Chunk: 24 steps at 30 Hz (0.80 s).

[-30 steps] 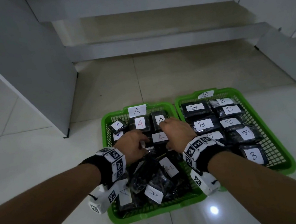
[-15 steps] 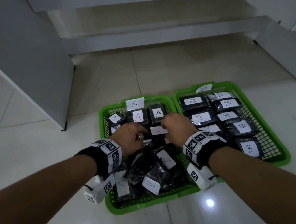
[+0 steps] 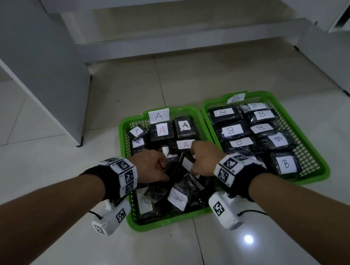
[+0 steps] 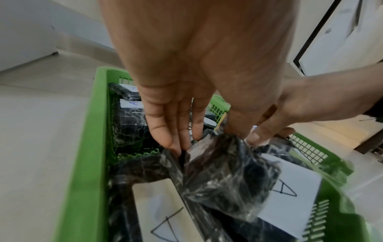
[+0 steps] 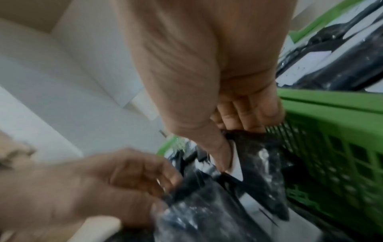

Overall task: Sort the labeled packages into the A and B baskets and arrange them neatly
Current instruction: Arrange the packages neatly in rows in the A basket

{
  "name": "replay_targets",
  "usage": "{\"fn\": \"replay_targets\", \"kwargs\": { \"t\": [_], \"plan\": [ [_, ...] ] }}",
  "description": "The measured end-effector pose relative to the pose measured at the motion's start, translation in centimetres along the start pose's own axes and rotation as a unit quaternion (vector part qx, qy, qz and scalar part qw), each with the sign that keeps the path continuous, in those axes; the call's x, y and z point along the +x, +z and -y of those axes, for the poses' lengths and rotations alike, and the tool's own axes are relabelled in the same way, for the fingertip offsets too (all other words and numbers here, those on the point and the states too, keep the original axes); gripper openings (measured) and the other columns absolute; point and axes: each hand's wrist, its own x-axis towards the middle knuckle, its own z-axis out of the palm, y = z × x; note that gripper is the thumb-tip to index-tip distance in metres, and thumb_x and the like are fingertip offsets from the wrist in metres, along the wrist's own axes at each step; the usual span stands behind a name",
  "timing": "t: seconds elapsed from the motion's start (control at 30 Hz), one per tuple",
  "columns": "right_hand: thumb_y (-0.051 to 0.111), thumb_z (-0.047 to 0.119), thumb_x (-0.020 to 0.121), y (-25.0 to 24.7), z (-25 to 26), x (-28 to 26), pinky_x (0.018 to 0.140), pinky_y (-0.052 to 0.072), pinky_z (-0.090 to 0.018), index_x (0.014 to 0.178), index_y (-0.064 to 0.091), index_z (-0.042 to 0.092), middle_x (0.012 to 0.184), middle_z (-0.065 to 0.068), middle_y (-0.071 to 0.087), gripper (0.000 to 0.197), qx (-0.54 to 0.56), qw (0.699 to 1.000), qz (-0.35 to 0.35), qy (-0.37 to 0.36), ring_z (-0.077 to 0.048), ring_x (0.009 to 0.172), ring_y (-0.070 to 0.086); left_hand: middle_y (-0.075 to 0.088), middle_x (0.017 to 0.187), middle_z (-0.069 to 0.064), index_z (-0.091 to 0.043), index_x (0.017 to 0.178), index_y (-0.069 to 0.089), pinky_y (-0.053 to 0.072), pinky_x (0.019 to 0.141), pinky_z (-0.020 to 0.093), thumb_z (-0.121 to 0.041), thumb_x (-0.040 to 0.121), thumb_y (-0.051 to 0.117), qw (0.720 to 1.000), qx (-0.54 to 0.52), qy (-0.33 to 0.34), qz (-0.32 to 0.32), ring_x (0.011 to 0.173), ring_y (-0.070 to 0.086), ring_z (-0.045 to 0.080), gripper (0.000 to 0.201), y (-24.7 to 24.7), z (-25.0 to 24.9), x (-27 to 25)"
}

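— Fingers (image 4: 165, 139) of my left hand (image 3: 152, 167) are pressing down, fairly straight, into a crinkly wrapped package (image 4: 225, 176); my right hand (image 3: 205, 161) is pinching the next package (image 5: 254, 157) between thumb and fingers.

— Where are they lying?

— Middle of the A basket (image 3: 123, 140), the jumbled heap toward 6 o'clock, neat rows toward 12. The B basket (image 3: 320, 169) is sitting at 3 o'clock, filled in rows.

— How are they handling?

— Soft, light, I'm judging. Black contents under glossy film, probably slippery; paper labels are flat. I'm advising gripping across the body, not loose film.
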Motion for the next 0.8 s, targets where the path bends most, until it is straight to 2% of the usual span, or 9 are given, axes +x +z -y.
{"fn": "replay_targets", "kwargs": {
  "t": [0.13,0.23,0.3,0.4,0.47,0.53,0.6,0.7,0.8],
  "plan": [
    [0.078,0.014,0.080,-3.5,-0.6,-0.6,0.063,0.053,-0.027,0.098,0.072,0.014,0.096,-0.004,0.075,0.019,0.202,0.979,-0.033,0.017,-0.022,0.085,0.072,0.069,0.101,-0.009,-0.026,0.100,0.070,0.053,0.091,0.035,-0.046,0.083,0.069,0.997,-0.058,-0.008,-0.050,0.097,0.064,0.013,0.026,-1.0,-0.1,-0.4],
    [0.081,0.013,0.075,-4.8,-0.9,-0.8,0.048,0.047,-0.026,0.098,0.072,0.002,0.086,-0.010,0.078,0.027,0.412,0.907,-0.073,0.045,-0.027,0.076,0.077,0.071,0.096,-0.014,-0.032,0.101,0.069,0.056,0.088,0.036,-0.058,0.075,0.073,0.975,-0.187,0.006,-0.121,0.091,0.067,0.006,0.037,-1.8,-0.2,-0.5],
    [0.083,0.006,0.075,-4.6,-0.7,-0.9,0.053,0.049,-0.027,0.108,0.070,-0.003,0.090,-0.012,0.079,0.036,0.526,0.848,-0.045,0.044,-0.028,0.080,0.077,0.070,0.102,-0.017,-0.033,0.115,0.063,0.057,0.088,0.030,-0.062,0.065,0.080,0.957,-0.233,0.043,-0.169,0.092,0.067,0.000,0.060,-2.1,-0.7,-0.6],
    [0.084,0.003,0.077,-3.8,-0.5,-1.0,0.068,0.057,-0.034,0.111,0.069,-0.005,0.097,-0.018,0.077,0.038,0.595,0.803,0.021,0.025,-0.031,0.086,0.076,0.059,0.121,-0.016,-0.028,0.140,0.048,0.053,0.090,0.025,-0.054,0.065,0.085,0.945,-0.165,0.096,-0.266,0.102,0.062,0.004,0.088,-2.5,-1.3,-0.5],
    [0.083,0.005,0.080,-3.2,-0.6,-0.9,0.070,0.059,-0.031,0.109,0.071,-0.005,0.099,-0.019,0.077,0.033,0.606,0.793,0.056,0.016,-0.028,0.084,0.074,0.061,0.122,-0.007,-0.023,0.139,0.053,0.053,0.091,0.030,-0.053,0.067,0.083,0.933,-0.125,0.136,-0.308,0.102,0.061,0.010,0.083,-2.7,-1.1,-0.1],
    [0.082,0.005,0.081,-2.6,-1.0,-0.6,0.068,0.059,-0.028,0.109,0.071,-0.006,0.102,-0.021,0.076,0.032,0.631,0.772,0.065,0.023,-0.026,0.082,0.073,0.067,0.116,-0.001,-0.019,0.128,0.063,0.054,0.090,0.036,-0.055,0.071,0.076,0.937,-0.051,0.171,-0.300,0.102,0.063,0.014,0.069,-2.9,-0.5,0.5],
    [0.081,0.005,0.082,-2.5,-1.3,-0.1,0.065,0.060,-0.027,0.112,0.069,-0.009,0.105,-0.022,0.075,0.036,0.649,0.758,0.055,0.028,-0.024,0.079,0.072,0.066,0.119,0.002,-0.016,0.129,0.063,0.051,0.094,0.035,-0.051,0.074,0.074,0.948,0.016,0.176,-0.266,0.107,0.062,0.018,0.066,-3.2,-0.2,1.1],
    [0.084,0.006,0.081,-2.5,-1.6,1.3,0.070,0.063,-0.033,0.121,0.062,-0.009,0.098,-0.019,0.077,0.048,0.634,0.772,-0.030,0.043,-0.023,0.075,0.074,0.065,0.119,0.004,-0.016,0.130,0.062,0.049,0.094,0.032,-0.039,0.075,0.080,0.949,0.031,0.145,-0.277,0.108,0.061,0.021,0.063,-4.0,0.0,2.7],
    [0.088,0.016,0.074,-2.8,-1.9,3.1,0.086,0.061,-0.039,0.120,0.063,0.007,0.100,-0.007,0.075,0.054,0.394,0.893,-0.212,0.042,-0.021,0.087,0.073,0.066,0.118,0.006,-0.017,0.130,0.062,0.047,0.092,0.031,-0.038,0.076,0.081,0.950,-0.001,0.065,-0.305,0.109,0.061,0.026,0.061,-5.3,0.0,4.7]
  ]
}}
